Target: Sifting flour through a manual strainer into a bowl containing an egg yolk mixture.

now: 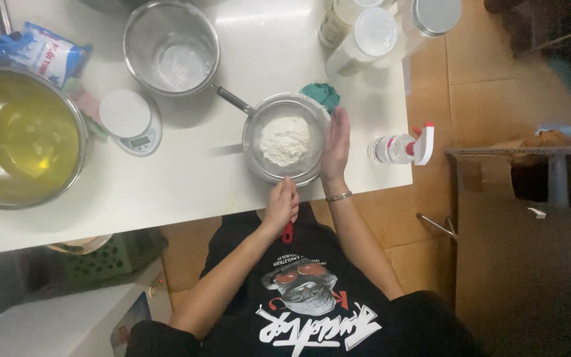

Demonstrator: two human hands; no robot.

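near the front edge of the white table (186, 192), a little right of its middle, sits a round metal sieve (287, 139) holding a low mound of white flour (285, 140). it looks to rest over a steel bowl, whose long handle (232, 99) juts out to the far left, though the view is too blurred to tell bowl and sieve rims apart.

the left hand (281, 206) is closed around the sieve's red handle (288, 231) at the near side, fingers curled over it. the right hand (335, 147) is open and flat, its palm pressed against the right rim of the sieve.

as a judgement: the sieve is light and stiff, thin wire mesh in a metal ring, and the flour adds little weight. the powder is loose and will spill or puff at any jolt or tilt, so it wants keeping level. the handle is the sure place to grip; the smooth rim gives only a steadying touch.

farther off on the left stands a large steel pot (21, 139) of yellow liquid, beside it a white kitchen scale (130, 121), and beyond that an empty steel bowl (171, 47) dusted white. a spray bottle (401, 148) lies at the right edge.
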